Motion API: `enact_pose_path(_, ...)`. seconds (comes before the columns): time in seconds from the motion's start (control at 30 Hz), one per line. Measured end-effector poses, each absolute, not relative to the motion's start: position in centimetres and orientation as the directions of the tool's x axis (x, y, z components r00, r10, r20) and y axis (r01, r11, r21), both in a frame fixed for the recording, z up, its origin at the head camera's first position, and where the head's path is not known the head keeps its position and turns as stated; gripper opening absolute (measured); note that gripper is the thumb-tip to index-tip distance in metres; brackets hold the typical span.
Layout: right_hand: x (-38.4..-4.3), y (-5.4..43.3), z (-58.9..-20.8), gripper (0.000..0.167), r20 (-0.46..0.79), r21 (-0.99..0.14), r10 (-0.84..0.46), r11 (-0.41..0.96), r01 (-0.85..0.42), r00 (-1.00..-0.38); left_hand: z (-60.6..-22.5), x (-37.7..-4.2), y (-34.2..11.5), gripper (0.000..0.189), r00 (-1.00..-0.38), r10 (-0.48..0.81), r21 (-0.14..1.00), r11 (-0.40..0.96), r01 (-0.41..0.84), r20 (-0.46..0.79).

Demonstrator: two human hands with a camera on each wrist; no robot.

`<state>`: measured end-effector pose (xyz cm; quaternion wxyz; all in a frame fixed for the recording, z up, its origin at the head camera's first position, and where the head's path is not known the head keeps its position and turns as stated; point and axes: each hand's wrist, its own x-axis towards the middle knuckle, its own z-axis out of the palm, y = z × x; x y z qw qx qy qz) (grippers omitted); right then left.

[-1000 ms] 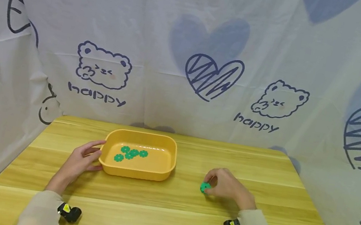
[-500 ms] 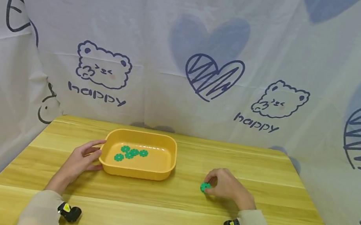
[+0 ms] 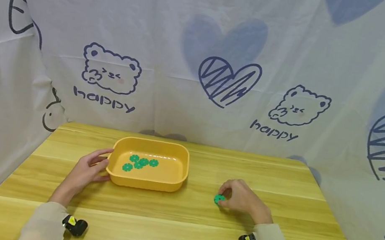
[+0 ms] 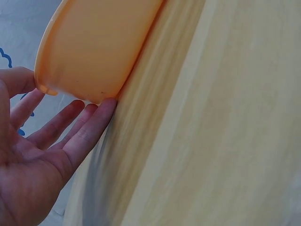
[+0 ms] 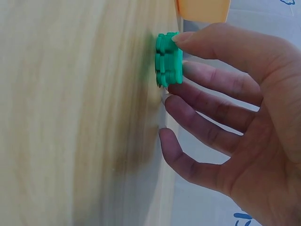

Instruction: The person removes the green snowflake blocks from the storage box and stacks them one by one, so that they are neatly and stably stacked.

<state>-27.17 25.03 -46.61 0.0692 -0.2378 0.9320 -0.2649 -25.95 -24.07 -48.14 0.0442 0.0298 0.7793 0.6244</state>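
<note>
In the head view, my left hand (image 3: 85,172) is at the left end of a yellow plastic tray (image 3: 151,186). Its fingers are spread and nearly straight against the tray's end wall (image 4: 94,52), from the rim down to the base. Inside the tray lie several flat green toy discs (image 3: 127,167) with notched edges, some overlapping. To the right, my right hand (image 3: 242,198) pinches a small stack of the same green discs (image 5: 168,60) between thumb and index finger, low at the tabletop. The other fingers are loosely bent beside it.
The wooden table (image 3: 142,235) carries the tray at the back, left of centre. A pale cloth (image 3: 179,16) printed with hearts and bears hangs close behind and along both sides. A small black camera sits on each wrist, the left one (image 3: 75,226) near the front.
</note>
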Motion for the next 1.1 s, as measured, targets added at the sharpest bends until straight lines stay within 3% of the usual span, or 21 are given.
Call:
enact_pose_path(0.9,-26.92,25.23,-46.59,0.026,-0.008,-0.543,-0.464,0.746,-0.386,-0.886,-47.89,-25.78,-23.98,0.053,-0.994,0.099,0.976,0.219,-0.016,-0.038)
enact_pose_path(1.1,-27.15,25.12,-46.38,0.028,0.037,-0.554,-0.442,0.738,-0.386,-0.896,-48.03,-25.91,-24.04,0.052,-0.995,0.102,0.976,0.217,0.005,-0.017)
